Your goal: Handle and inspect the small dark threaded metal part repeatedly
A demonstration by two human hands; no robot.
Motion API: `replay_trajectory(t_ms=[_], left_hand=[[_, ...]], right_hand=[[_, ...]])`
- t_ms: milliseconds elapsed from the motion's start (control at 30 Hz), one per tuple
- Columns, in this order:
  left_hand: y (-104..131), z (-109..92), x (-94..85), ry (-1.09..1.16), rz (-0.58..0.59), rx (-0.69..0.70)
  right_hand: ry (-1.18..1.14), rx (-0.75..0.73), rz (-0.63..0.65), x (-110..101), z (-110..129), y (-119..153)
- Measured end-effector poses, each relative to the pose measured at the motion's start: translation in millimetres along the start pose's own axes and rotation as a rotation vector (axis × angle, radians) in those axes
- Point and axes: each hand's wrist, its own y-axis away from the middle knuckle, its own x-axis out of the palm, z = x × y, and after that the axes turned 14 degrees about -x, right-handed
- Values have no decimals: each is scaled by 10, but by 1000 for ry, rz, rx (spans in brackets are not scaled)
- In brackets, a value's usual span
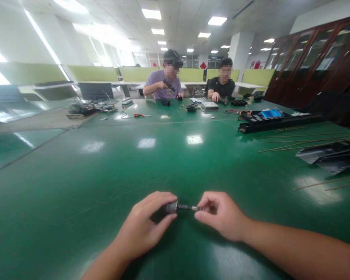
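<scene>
A small grey metal cylinder [172,207] with a thin dark shaft [184,207] lies level just above the green table [128,167]. My left hand [147,221] grips the cylinder between thumb and fingers. From the right, my right hand [221,216] pinches the far end of the shaft, where a small metal piece shows partly between the fingertips. The fingers hide most of that piece. The two hands face each other near the table's front edge, joined by the shaft.
Across the table sit two people [165,79], one holding a power drill [168,84]. A red screwdriver [140,115] lies before them. Black metal channels [268,123] and thin rods [297,142] lie at right. Assorted parts [84,108] are at back left.
</scene>
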Motion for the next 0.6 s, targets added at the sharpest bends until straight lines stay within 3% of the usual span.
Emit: replay_trajectory(t_ms=[167, 300, 467, 533, 600], left_hand=[[1, 34, -24, -43, -25, -51], [-25, 135, -49, -15, -108, -257], [-134, 458, -152, 539, -421, -702], [-177, 638, -291, 622, -517, -780], [-203, 802, -499, 565, -576, -774]], right_hand=[[-17, -11, -21, 2, -4, 8], [0, -16, -9, 9, -19, 13], [21, -29, 11, 12, -25, 12], [33, -33, 20, 10, -16, 11], [39, -31, 27, 6, -7, 12]])
